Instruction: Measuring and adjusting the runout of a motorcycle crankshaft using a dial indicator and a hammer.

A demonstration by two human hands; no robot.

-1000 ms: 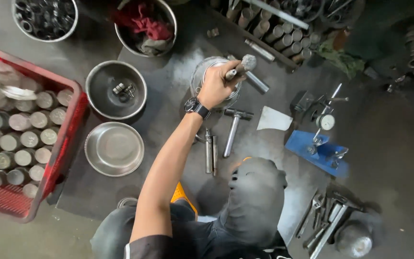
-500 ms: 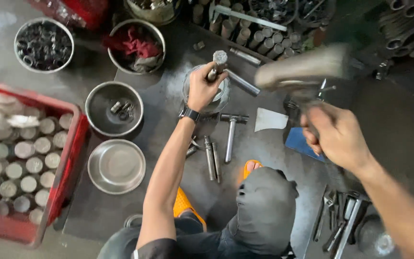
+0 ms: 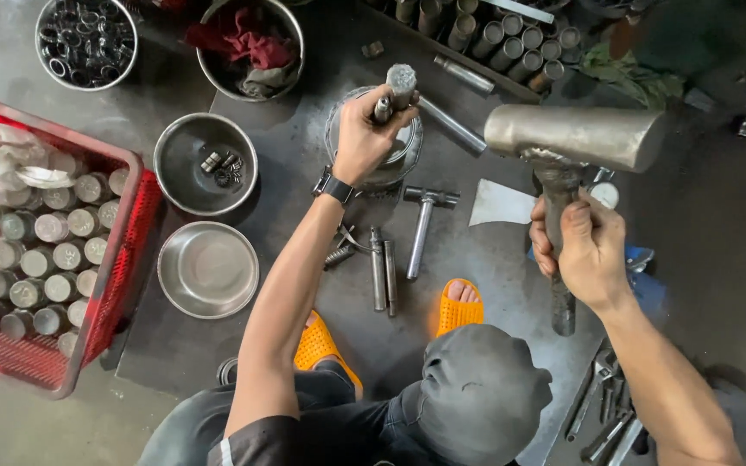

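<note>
far left: red crate (image 3: 123,259) full of metal cylinders (image 3: 36,259), then a bowl of small dark rings (image 3: 85,40), a bowl w/ a few small parts (image 3: 205,164) and a bare steel bowl (image 3: 208,269). centre: left hand (image 3: 366,138) closed round a steel punch (image 3: 397,91), holding it upright on the round metal part (image 3: 375,142) on the floor plate; it sat there 1 s ago too, so the setup hasn't shifted. loose pins (image 3: 382,278) and a t-shaped tool (image 3: 425,220) lie below it. right: right hand (image 3: 582,250) fisted on the hammer (image 3: 573,138) handle. hammer wasn't in view 1 s ago, came up at 0.5 s, now its head is level just right of the punch top, not touching. looks like a strike is being lined up, imo.
</note>
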